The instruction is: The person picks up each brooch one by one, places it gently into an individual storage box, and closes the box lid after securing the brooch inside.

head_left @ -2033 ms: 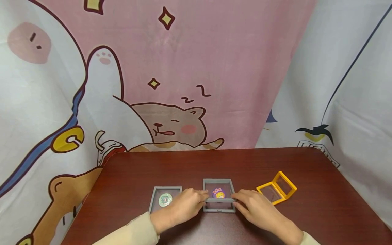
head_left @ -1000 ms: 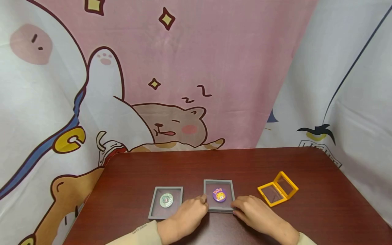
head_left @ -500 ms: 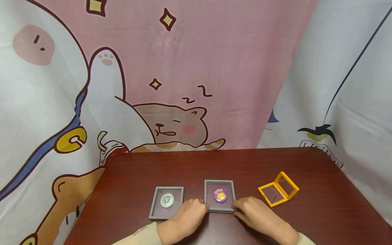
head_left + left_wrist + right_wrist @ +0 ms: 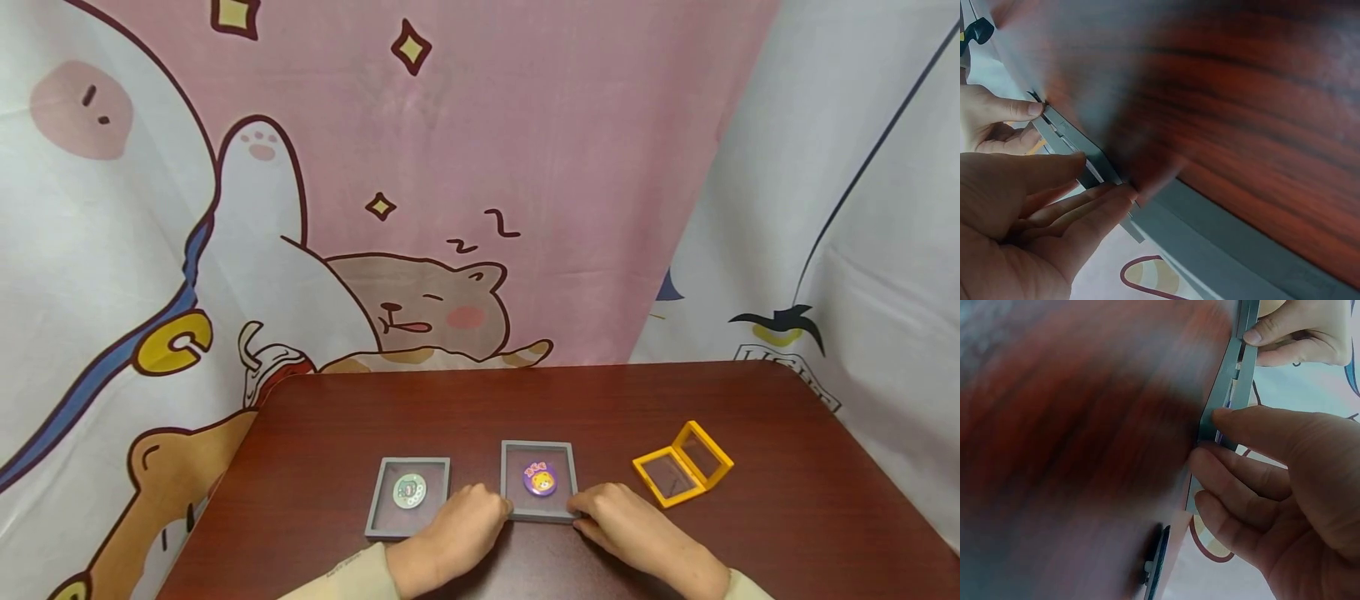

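The middle grey display frame point(image 4: 536, 444) lies flat on the table, its clear film around a round purple badge point(image 4: 540, 479) with a yellow animal face. My left hand point(image 4: 465, 529) pinches its near left corner, and my right hand point(image 4: 626, 521) holds the near right corner. In the left wrist view, the left thumb presses the front edge of the frame point(image 4: 1075, 133), where a narrow slit shows between its two halves. The right wrist view shows the same slit along the frame edge point(image 4: 1222, 387), with the right thumb on it.
Left of my left hand lies another grey frame point(image 4: 416, 461) around a pale green badge point(image 4: 409, 492). A small yellow frame point(image 4: 705, 483) stands unfolded at the right. The brown table point(image 4: 450, 408) ends at a cartoon-printed curtain point(image 4: 585, 167).
The middle frame's raised half has folded down toward me onto the other half, enclosing the purple badge. Both hands have followed to its near corners; over the last half second they hardly move.
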A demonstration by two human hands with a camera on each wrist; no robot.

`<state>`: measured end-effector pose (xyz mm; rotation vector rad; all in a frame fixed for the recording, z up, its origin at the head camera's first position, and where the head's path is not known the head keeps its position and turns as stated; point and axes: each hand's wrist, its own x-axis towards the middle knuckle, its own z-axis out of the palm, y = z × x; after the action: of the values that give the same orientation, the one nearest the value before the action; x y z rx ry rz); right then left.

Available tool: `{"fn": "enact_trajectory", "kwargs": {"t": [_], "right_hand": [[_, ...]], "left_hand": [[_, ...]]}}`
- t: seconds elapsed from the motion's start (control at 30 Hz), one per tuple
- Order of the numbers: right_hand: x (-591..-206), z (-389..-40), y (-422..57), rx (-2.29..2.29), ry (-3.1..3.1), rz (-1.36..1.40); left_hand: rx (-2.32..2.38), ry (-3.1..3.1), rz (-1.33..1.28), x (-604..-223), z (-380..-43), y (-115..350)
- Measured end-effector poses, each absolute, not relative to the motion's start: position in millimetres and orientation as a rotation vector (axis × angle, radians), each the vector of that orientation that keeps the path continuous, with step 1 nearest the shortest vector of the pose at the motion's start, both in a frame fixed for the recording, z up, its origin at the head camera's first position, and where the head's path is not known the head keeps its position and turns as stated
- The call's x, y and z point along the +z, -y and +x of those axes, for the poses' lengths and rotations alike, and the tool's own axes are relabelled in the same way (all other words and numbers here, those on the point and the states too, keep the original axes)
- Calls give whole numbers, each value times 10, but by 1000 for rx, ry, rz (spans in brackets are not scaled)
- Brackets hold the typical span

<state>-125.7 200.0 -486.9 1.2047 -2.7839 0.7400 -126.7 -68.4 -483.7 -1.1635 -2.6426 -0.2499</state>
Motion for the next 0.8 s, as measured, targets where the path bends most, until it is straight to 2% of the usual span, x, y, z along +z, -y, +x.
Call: {"fn": "enact_trajectory", "kwargs": {"t": [0.43, 0.8], "right_hand": [[-4889, -1252, -1997, 638, 2750, 1218], [-4739, -1128, -2203, 519, 2657, 965]], "left_hand": [[-252, 2664, -1128, -4863, -1254, 658], [-244, 2642, -1106, -4867, -1257, 647]]}}
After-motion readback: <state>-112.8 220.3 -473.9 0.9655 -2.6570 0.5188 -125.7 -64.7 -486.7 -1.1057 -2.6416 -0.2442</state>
